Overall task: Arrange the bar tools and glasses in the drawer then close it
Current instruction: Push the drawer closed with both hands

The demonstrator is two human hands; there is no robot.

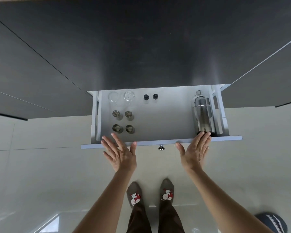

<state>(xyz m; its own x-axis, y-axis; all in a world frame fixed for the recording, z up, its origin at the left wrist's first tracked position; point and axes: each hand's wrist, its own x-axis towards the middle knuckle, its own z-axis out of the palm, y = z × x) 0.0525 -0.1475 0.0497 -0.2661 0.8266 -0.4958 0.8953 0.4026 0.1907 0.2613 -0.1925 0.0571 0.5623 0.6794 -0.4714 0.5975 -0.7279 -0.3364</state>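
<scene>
A white drawer [161,142] stands pulled out under a dark counter. Inside at the right lies a steel cocktail shaker [202,111]. Two clear glasses [113,96] stand at the back left, with several small metal cups [123,121] in front of them. Two black-capped small bottles [150,97] stand at the back middle. My left hand [120,153] hovers flat with fingers spread at the drawer's front panel, holding nothing. My right hand [194,152] is flat too, its fingertips by the shaker's base at the front edge.
A round metal knob [161,147] sits on the drawer front between my hands. The dark counter [141,47] overhangs the drawer's back. My feet in patterned socks [150,194] stand on a pale tiled floor. A dark slipper [272,222] lies at the lower right.
</scene>
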